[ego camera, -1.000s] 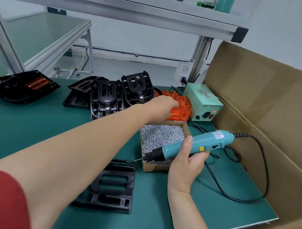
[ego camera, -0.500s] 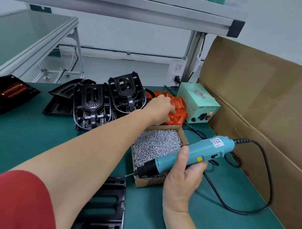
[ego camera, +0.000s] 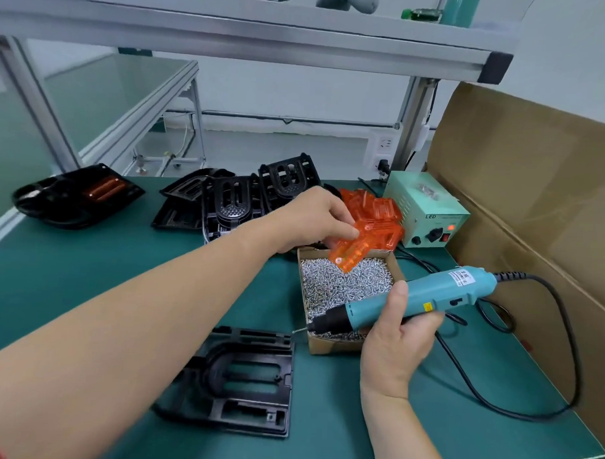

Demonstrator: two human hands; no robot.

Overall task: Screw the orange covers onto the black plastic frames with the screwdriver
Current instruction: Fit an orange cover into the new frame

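Holding one orange cover [ego camera: 357, 252] over the far edge of the screw box [ego camera: 328, 345], the left hand [ego camera: 315, 219] pinches it between thumb and fingers, so fetching looks like the step in hand. At the box's near side, the right hand [ego camera: 396, 339] grips the screwdriver [ego camera: 439, 296]. Next, the cover needs seating, holes aligned, on the black frame [ego camera: 244, 381] lying left of the box. Behind the box sit more covers [ego camera: 377, 208] and a power unit [ego camera: 425, 213], all on a green mat [ego camera: 87, 273], with a cardboard carton [ego camera: 536, 186] to its right.

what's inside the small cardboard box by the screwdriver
The box is filled with silver screws. The orange cover in the left hand and the screwdriver in the right hand hide parts; its bottom is buried.
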